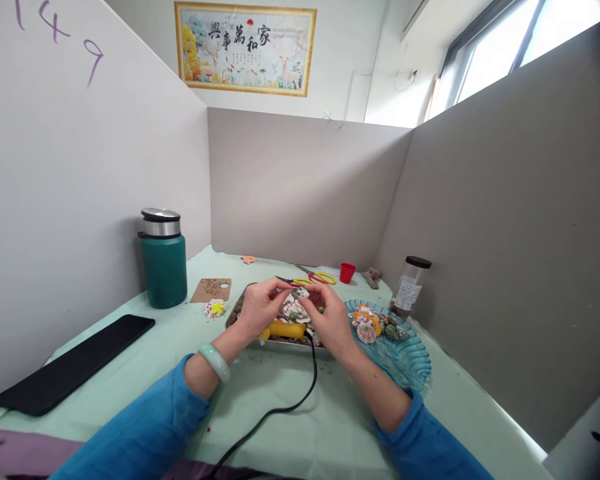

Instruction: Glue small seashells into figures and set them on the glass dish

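Observation:
Both my hands are raised over a metal tray filled with shells and small stones. My left hand has its thumb and fingertips pinched together near the tray's far side. Facing it, my right hand is pinched too, its fingertips a short way from the left ones. Whatever lies in the fingers is too small to make out. Shells show between the hands. A yellow glue gun lies across the tray below them, its black cord running toward me.
A blue scalloped plate with decorated shells stands right, near a black-lidded jar. Behind the tray are scissors and a red cup. At left are a green bottle, brown card, shell ornament and black slab.

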The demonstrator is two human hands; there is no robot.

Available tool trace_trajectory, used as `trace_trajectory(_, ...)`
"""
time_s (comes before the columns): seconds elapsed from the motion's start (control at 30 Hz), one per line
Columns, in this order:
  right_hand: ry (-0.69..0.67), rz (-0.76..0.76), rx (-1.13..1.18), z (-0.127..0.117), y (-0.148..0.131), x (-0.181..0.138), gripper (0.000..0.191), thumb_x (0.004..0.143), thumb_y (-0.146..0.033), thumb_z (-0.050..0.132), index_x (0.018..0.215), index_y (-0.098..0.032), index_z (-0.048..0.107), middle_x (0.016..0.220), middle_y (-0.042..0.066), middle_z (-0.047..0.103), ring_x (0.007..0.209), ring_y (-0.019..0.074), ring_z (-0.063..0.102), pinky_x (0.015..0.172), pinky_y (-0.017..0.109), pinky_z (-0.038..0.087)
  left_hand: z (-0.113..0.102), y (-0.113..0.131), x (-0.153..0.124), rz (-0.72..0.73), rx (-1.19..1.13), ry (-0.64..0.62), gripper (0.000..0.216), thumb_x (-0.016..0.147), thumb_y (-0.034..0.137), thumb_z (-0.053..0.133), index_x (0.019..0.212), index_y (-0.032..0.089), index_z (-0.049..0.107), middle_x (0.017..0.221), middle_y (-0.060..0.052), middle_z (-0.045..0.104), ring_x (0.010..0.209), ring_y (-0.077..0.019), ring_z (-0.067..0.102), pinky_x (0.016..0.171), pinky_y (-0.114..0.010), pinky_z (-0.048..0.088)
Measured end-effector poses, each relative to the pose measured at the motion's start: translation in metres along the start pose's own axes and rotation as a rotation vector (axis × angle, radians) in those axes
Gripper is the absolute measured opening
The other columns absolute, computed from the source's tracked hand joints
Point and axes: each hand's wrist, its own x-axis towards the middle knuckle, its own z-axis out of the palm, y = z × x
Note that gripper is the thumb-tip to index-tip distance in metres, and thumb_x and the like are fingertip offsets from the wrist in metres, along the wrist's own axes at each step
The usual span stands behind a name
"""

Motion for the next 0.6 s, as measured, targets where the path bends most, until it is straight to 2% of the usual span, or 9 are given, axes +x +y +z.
trace_trajectory(0.27, 0.033, -0.024, -0.007, 0.0022, -0.0021, -0.0004, 0.020, 0.082, -0.032, 0.058, 0.096, -0.019, 0.057, 0.088, 0.004, 0.063, 0.075, 0.0153, 0.059, 0.074, 0.029, 0.048, 0.0003, -0.0029, -0.0001, 0.072, 0.066, 0.017, 0.017, 0.082, 0.031, 0.056, 0.080, 0.017, 0.066, 0.062, -0.001, 0.064, 0.047, -0.0105, 0.053, 0.052, -0.022, 0.042)
trace_trajectory(0.43, 0.072, 0.024, 0.032, 0.0052, 0.0019, -0.0004, 0.021, 0.081, -0.035, 0.059, 0.095, -0.019, 0.058, 0.088, 0.004, 0.063, 0.073, 0.0152, 0.059, 0.071, 0.030, 0.048, 0.0007, -0.0036, -0.0004, 0.126, 0.119, 0.038, 0.015, 0.082, 0.027, 0.056, 0.080, 0.016, 0.066, 0.063, -0.001, 0.064, 0.048, -0.0090, 0.051, 0.052, -0.021, 0.042)
trace_trajectory(0.6, 0.091, 0.030, 0.072, 0.0093, 0.0051, -0.0009, 0.023, 0.081, -0.034, 0.059, 0.099, -0.020, 0.059, 0.089, 0.003, 0.062, 0.075, 0.0150, 0.059, 0.072, 0.029, 0.049, 0.0014, -0.0066, -0.0009, 0.131, 0.140, 0.037, 0.016, 0.083, 0.029, 0.056, 0.081, 0.016, 0.066, 0.059, 0.000, 0.061, 0.048, -0.0093, 0.052, 0.052, -0.021, 0.042)
